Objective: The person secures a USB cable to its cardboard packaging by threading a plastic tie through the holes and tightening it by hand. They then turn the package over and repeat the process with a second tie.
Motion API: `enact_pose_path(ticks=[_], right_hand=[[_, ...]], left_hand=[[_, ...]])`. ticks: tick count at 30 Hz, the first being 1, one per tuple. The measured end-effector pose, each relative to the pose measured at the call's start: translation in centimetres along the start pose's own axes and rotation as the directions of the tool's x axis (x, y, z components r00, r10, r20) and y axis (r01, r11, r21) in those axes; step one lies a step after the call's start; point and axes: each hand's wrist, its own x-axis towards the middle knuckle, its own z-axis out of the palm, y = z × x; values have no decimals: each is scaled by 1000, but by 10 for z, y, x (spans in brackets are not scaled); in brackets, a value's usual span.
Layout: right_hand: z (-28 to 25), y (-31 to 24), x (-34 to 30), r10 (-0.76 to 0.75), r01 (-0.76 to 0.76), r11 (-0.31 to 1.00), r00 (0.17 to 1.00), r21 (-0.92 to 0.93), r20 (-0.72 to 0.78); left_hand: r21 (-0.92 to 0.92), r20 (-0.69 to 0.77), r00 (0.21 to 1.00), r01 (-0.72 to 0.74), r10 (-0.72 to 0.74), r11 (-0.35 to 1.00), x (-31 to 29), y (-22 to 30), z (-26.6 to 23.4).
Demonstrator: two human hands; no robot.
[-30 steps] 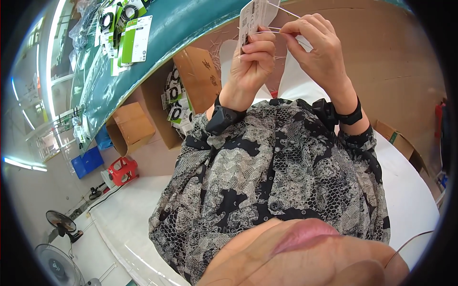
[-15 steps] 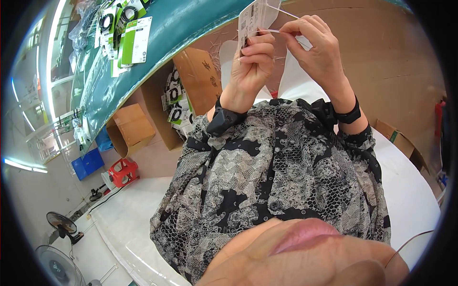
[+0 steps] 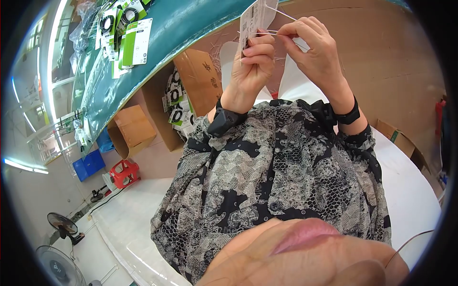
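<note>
My left hand is closed on a packaging card, held upright near the top of the view, with printing on its pale face. Several thin white plastic ties stretch from the card toward my right hand. The thumb and forefinger of that hand pinch the white ties a short way right of the card. What lies on the card's far side is hidden from me.
On the green table at upper left lie several carded packs with black coiled cables. Below its edge, an open carton holds more packs. A smaller carton and a red plastic stool stand further left.
Both hands keep their grips and have barely moved. The ties between the card and my right hand have shifted slightly.
</note>
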Motion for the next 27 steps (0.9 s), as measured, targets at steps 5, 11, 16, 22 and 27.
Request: enact_pose_path(ticks=[5, 11, 16, 22, 27], right_hand=[[5, 0, -1, -46, 46, 999, 997, -2, -55], [9, 23, -15, 64, -63, 998, 989, 14, -135], [-15, 28, -8, -81, 40, 973, 981, -226, -178], [-25, 0, 9, -389, 447, 844, 890, -295, 237], [-19, 13, 6, -445, 496, 831, 865, -251, 232]], left_hand=[[512, -34, 993, -82, 115, 855, 2, 5, -8], [808, -83, 953, -107, 291, 580, 3, 1, 3], [936, 92, 911, -217, 403, 278, 5, 13, 0], [949, 293, 847, -313, 443, -29, 4, 1, -2], [925, 380, 768, -325, 515, -198, 2, -7, -2]])
